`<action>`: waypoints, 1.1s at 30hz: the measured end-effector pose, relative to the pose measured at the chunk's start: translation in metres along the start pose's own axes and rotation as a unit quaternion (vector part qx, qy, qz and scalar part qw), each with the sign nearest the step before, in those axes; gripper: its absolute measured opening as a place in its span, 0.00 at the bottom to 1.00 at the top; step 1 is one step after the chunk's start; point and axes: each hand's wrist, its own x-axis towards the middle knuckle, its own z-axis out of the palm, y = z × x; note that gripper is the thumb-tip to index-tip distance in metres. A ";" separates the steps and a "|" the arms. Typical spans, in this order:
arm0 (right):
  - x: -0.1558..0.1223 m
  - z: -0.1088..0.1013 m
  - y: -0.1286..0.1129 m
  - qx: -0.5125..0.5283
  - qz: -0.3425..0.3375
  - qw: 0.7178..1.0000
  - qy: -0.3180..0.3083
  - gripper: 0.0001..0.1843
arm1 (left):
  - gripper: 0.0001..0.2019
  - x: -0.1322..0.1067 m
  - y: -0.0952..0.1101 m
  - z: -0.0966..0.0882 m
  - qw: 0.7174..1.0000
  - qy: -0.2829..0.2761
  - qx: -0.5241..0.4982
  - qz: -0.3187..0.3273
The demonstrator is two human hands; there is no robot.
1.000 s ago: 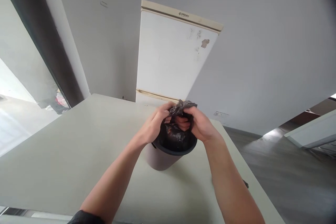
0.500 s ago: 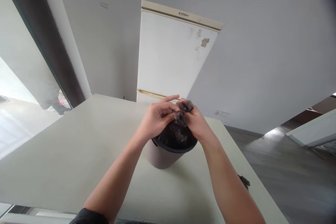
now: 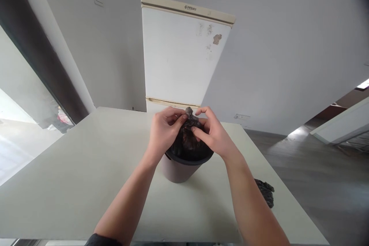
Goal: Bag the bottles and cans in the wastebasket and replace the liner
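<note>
A small round bin (image 3: 175, 169) with a dark rim stands on a pale table (image 3: 72, 177). A black plastic bag (image 3: 187, 142) lines it, its top gathered into a bunch above the rim. My left hand (image 3: 163, 132) pinches that bunch from the left, fingers closed on the plastic. From the right, my right hand (image 3: 211, 134) also grips the gathered bag with thumb and fingers. Both hands meet over the bin's mouth.
A second crumpled black bag (image 3: 265, 192) lies on the table by my right forearm, near the right edge. A white fridge (image 3: 178, 54) stands against the grey wall behind the table. Dark wooden floor (image 3: 311, 184) lies to the right.
Both hands have shifted their hold on the bag's gathered top, which now sits lower and tighter over the bin. The view has moved, showing more of the bag on the table.
</note>
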 end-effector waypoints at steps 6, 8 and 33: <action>-0.007 0.012 0.012 0.071 -0.021 0.986 0.147 0.13 | 0.10 0.002 -0.001 -0.004 0.999 -0.025 -0.043 -0.021; -0.004 0.015 0.015 0.109 -0.023 0.977 0.180 0.15 | 0.11 0.003 0.001 -0.007 0.989 -0.105 -0.098 -0.033; -0.028 0.041 0.014 -0.402 -0.188 0.875 0.192 0.13 | 0.10 -0.003 0.001 0.002 0.995 0.020 0.089 -0.042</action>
